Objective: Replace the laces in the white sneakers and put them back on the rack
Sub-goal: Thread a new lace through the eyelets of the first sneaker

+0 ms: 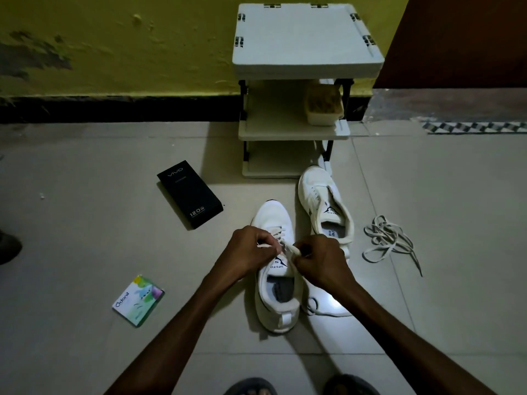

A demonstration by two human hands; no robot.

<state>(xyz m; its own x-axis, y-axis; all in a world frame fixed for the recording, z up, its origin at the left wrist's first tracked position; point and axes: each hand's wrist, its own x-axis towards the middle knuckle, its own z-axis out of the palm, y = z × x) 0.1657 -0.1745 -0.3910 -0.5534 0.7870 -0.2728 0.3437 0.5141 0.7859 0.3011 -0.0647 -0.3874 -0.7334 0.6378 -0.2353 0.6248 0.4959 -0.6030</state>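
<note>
A white cloth sneaker with a black logo on its tongue (273, 213) stands on the pale grey tiled floor (99, 238), with its toe pointing at the rack. Both hands are over its front part. The left hand (247, 250) pinches one bit of a flat white shoe lace (293, 249) in its curled fingers. The right hand (322, 262) grips another bit of the same lace in its bent fingers.

A second white sneaker with no lace (319, 192) lies just to the right, its toe near the foot of the small white three-shelf shoe rack (305, 61). A pale plastic tub (323, 106) sits on the middle shelf. A loose heap of off-white laces (387, 238) lies on the floor to the right of the shoes. A long black cardboard box (189, 193) and a small green and white packet (139, 300) lie on the left.
</note>
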